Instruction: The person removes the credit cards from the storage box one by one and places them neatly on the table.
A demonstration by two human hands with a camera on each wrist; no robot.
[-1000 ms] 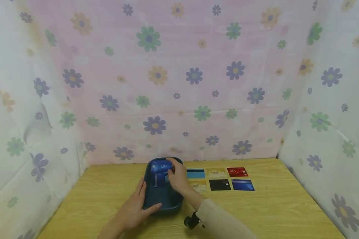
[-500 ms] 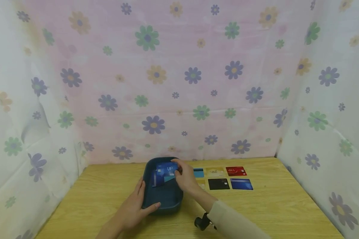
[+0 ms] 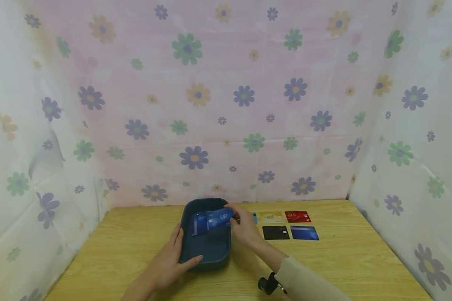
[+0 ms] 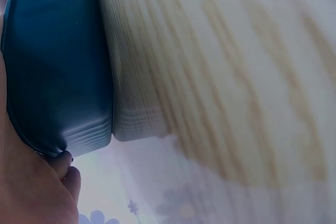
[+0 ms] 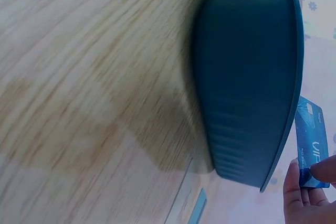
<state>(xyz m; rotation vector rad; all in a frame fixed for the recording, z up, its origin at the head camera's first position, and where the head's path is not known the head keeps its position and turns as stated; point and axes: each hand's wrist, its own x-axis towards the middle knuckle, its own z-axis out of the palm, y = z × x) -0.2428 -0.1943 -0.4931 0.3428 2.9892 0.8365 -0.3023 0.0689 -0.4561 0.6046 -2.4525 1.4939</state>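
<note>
pinches a vip card (image 3: pixel 220 218) by its right end between thumb and fingers of the right hand (image 3: pixel 245 228), over the right side of the tray (image 3: pixel 207 251). slants the card, right end toward the far side, left end overlapping a blue card (image 3: pixel 200 225) inside the tray; cannot tell touching from apart in that overlap. shows thin, stiff, glossy stock with pale lettering and a small chip square.

grasps the near left corner of the tray with the left hand (image 3: pixel 167 257), thumb laid over the near edge, fingers along the outside of the left wall. sees in the tray a smooth, dark blue-green, plastic-looking shell: long rounded rectangle, deep walls, thin rim, fine ribs across one corner in both wrist views.

shows flat, round-cornered cards in two rows to the right of the tray: in the far row a light blue card (image 3: pixel 254 218) partly hidden by the right hand, a gold card (image 3: pixel 271 217) and a red card (image 3: pixel 298 216); in the near row a black card (image 3: pixel 276 232) and a striped card (image 3: pixel 304 233) in blue. rests all on a yellowish wood-grained table (image 3: pixel 135 246) before a creased floral cloth (image 3: pixel 218 138). wears a cream sleeve (image 3: pixel 305 282) on the right arm, a black device (image 3: pixel 268 284) just beside the cuff.
</note>
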